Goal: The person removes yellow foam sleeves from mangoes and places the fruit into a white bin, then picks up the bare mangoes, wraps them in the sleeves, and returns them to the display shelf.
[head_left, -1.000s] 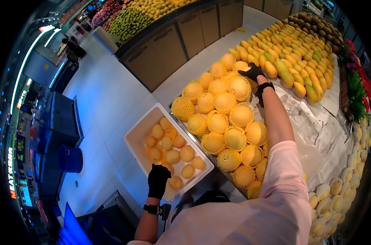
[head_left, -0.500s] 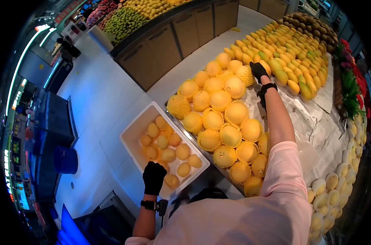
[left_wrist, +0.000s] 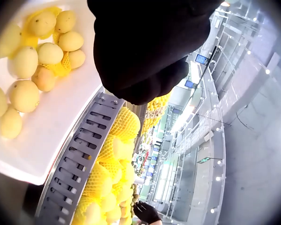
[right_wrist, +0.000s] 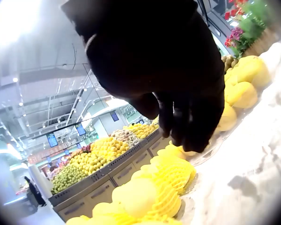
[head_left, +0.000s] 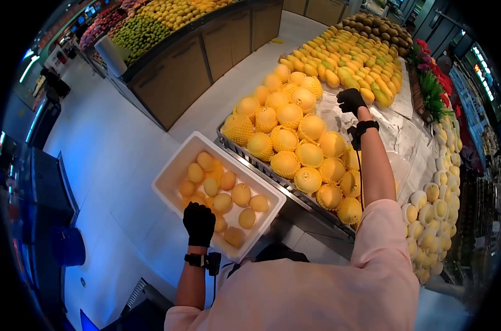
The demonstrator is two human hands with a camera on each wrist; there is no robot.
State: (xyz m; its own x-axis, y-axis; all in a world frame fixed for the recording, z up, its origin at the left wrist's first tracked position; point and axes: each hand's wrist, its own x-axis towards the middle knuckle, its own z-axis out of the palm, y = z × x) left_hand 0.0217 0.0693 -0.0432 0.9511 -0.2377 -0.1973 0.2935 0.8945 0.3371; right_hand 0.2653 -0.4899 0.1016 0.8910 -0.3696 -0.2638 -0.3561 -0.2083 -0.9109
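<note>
My black-gloved left hand (head_left: 198, 223) is over the near left side of a white foam box (head_left: 176, 172), its fingers folded in and nothing showing in them. Several smooth round yellow fruits (head_left: 241, 195) like melons lie in the box. My black-gloved right hand (head_left: 351, 101) hovers above the white sheeting (head_left: 391, 128) on the display stand. In the right wrist view its fingers (right_wrist: 180, 122) hang loosely bent, with no fruit between them. Left of it, fruits in yellow foam nets (head_left: 289, 116) stand in close rows.
Yellow mangoes (head_left: 344, 69) fill the far part of the stand, with brown fruits (head_left: 377, 28) behind. White-netted fruits (head_left: 429, 220) line the right side. A dark slatted rail (left_wrist: 79, 154) edges the stand beside the box. Another fruit counter (head_left: 184, 71) stands across the floor.
My right hand has drawn back from the rearmost netted fruits, moving right over the sheeting. The left hand stays over the box's near side. The head view has turned right.
</note>
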